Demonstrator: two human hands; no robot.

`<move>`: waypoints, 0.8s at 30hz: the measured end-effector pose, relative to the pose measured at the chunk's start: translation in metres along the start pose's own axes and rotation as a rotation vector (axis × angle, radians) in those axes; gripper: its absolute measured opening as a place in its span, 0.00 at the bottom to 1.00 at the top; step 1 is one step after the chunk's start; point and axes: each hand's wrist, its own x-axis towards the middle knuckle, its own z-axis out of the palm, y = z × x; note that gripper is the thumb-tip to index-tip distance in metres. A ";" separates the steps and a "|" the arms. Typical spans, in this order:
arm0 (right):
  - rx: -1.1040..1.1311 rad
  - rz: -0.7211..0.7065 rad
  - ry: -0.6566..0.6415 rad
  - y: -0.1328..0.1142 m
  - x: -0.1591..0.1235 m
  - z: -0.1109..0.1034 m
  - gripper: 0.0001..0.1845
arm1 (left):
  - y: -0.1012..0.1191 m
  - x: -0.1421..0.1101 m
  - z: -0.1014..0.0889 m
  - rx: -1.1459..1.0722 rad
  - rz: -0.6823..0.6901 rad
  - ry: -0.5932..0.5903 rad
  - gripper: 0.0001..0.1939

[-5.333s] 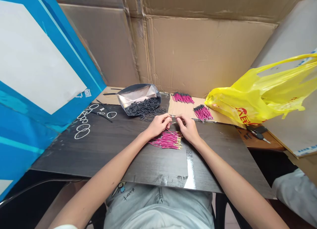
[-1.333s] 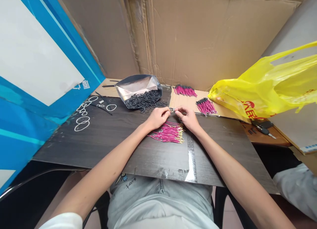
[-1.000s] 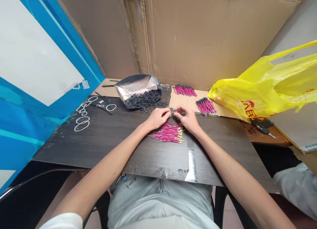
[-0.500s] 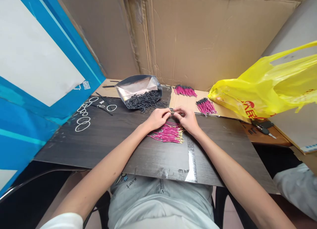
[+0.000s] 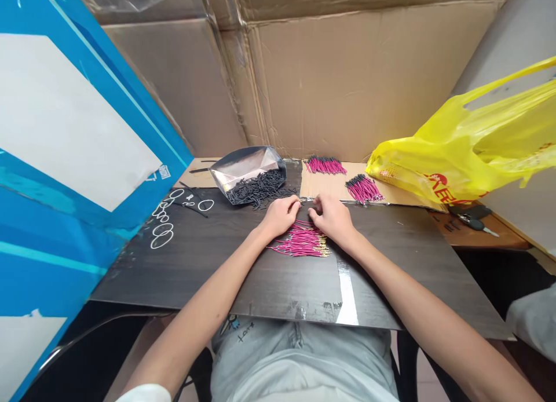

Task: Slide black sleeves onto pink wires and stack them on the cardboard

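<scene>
My left hand (image 5: 281,215) is closed in a pinch, and a small gold-coloured wire end shows at its fingertips. A short gap to the right, my right hand (image 5: 334,218) has its fingers curled toward the thumb; whatever it holds is too small to make out. Just below both hands lies a loose bunch of pink wires (image 5: 302,240) with gold-coloured ends pointing right. Beyond my left hand, an open silvery bag (image 5: 237,164) rests on its side, with short black tubes (image 5: 263,186) spilling from its mouth.
Two bundles of black-tipped pink wires, one behind (image 5: 325,165) and one nearer (image 5: 364,189), lie on a cardboard sheet (image 5: 310,186). A yellow plastic bag (image 5: 434,153) stands at right. White rings (image 5: 162,236) lie left. Keys (image 5: 473,222) rest on a lower shelf. Cardboard (image 5: 356,83) walls the back.
My hands, which met at the fingertips over a small piece, have come slightly apart. The whole view has shifted a little, moving the scene right and down.
</scene>
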 end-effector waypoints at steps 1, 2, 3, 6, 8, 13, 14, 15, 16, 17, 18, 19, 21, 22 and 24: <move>-0.067 0.012 -0.024 -0.003 -0.002 -0.002 0.10 | -0.001 0.000 0.000 0.000 -0.005 0.003 0.13; -0.119 0.013 -0.048 -0.006 -0.004 -0.004 0.09 | -0.001 0.000 -0.001 -0.001 -0.008 0.003 0.13; -0.159 0.007 -0.073 -0.009 -0.006 -0.005 0.09 | -0.002 -0.001 -0.001 -0.001 -0.011 0.003 0.13; -0.229 -0.025 -0.119 -0.013 -0.009 -0.005 0.10 | -0.002 -0.002 -0.001 0.011 -0.018 0.000 0.13; -0.247 -0.045 -0.127 -0.015 -0.010 -0.004 0.12 | -0.002 -0.003 -0.001 0.021 -0.030 -0.005 0.13; -0.293 -0.035 -0.138 -0.021 -0.014 -0.007 0.13 | -0.003 -0.005 -0.002 0.021 -0.048 -0.021 0.13; -0.313 -0.019 -0.137 -0.023 -0.015 -0.009 0.14 | -0.003 -0.005 -0.002 0.022 -0.048 -0.023 0.13; -0.333 -0.002 -0.135 -0.025 -0.016 -0.010 0.14 | -0.003 -0.005 -0.002 0.023 -0.048 -0.023 0.13; -0.352 0.012 -0.138 -0.026 -0.016 -0.012 0.15 | -0.004 -0.004 -0.002 0.022 -0.046 -0.023 0.13; -0.366 0.022 -0.145 -0.028 -0.016 -0.013 0.15 | -0.004 -0.004 -0.002 0.020 -0.044 -0.024 0.14; -0.375 0.023 -0.158 -0.028 -0.016 -0.014 0.15 | -0.005 -0.004 -0.002 0.016 -0.041 -0.024 0.14; -0.376 0.019 -0.176 -0.028 -0.015 -0.015 0.15 | -0.005 -0.003 -0.002 0.012 -0.039 -0.025 0.14; -0.365 0.009 -0.212 -0.027 -0.013 -0.016 0.15 | -0.006 -0.002 -0.002 0.010 -0.036 -0.019 0.14; -0.360 0.005 -0.223 -0.025 -0.011 -0.016 0.15 | -0.006 -0.001 -0.002 0.009 -0.031 -0.017 0.13; -0.361 -0.005 -0.230 -0.021 -0.010 -0.015 0.16 | -0.006 0.000 -0.001 0.006 -0.021 -0.012 0.13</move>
